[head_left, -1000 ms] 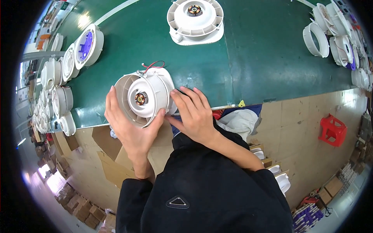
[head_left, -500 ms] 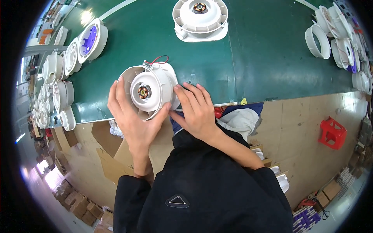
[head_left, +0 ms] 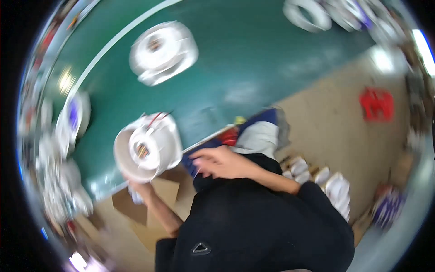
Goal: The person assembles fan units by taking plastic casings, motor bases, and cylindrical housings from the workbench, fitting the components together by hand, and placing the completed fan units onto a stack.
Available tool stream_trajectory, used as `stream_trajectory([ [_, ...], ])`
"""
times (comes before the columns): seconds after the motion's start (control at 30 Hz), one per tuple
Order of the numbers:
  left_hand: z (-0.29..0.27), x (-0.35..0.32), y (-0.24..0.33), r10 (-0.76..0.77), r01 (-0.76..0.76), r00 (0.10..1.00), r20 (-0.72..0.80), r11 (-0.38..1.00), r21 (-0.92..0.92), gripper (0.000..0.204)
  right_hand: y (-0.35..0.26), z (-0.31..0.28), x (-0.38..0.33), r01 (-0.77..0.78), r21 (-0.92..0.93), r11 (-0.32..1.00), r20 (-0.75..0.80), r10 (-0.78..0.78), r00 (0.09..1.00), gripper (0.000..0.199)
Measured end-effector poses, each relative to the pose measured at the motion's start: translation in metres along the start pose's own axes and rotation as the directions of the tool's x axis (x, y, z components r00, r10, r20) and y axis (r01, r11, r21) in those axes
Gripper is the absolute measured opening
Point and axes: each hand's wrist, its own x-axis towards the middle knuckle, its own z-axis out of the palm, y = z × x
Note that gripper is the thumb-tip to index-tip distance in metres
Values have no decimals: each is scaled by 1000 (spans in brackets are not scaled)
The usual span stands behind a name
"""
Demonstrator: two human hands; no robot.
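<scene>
- Since half a second ago my view has swung hard and blurred; my right hand point(head_left: 219, 162) has come off the white fan housing point(head_left: 147, 147) and only my left hand point(head_left: 136, 188) carries it now.
- Left grip: clamped on the housing from beneath, fingers mostly hidden behind its lower rim, so I cannot tell exactly how they wrap.
- Right grip: holding nothing, fingers loosely together, just beside the housing, hovering over the dark garment near the desk point(head_left: 253, 68) edge.
- Housing sits tilted over that near edge, open drum facing me, motor hub in its middle, red wires point(head_left: 156, 119) sticking out of the far side.
- Handling, as I judge it: hard moulded plastic, light and stiff, smooth enough to slip; the thin rim could crack if squeezed. I would hold it by the outer rim or the square base, well away from the wires and hub.
- Further from the grip, a second white fan unit point(head_left: 163, 52) lies on the green desk, with blurred white parts point(head_left: 72, 120) stacked off to the left.
</scene>
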Motion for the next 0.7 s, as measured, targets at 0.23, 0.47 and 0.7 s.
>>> stream_trajectory([
  [0.23,77,-5,118,76,-18,965,250,973,-229,67,9,23,23,337,146,930,-173,-311,934,24],
  [0.47,135,-19,154,434,-348,596,675,898,-270,64,12,1,-17,664,106,740,-584,-494,644,18],
  [0.7,193,-25,150,582,-384,89,808,769,-511,62,40,-10,-99,805,-108,584,-812,-519,267,17],
])
